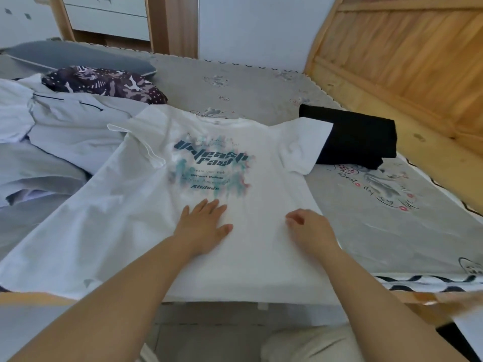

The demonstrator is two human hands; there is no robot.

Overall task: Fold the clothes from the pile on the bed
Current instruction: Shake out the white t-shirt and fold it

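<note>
A white T-shirt (146,212) with a teal and dark blue print lies spread face up on the bed, its hem hanging over the near edge. My left hand (203,226) presses flat on it just below the print, fingers straight. My right hand (309,228) rests on the shirt near its right side with fingers loosely curled, holding nothing. The shirt's right sleeve overlaps a folded black garment (358,137).
A pile of pale grey-white clothes (52,131) lies at the left, with a dark patterned garment (104,84) behind it and a grey pillow (78,57) beyond. The grey printed bedsheet (392,218) stretches right. A wooden headboard (407,61) stands at the far right.
</note>
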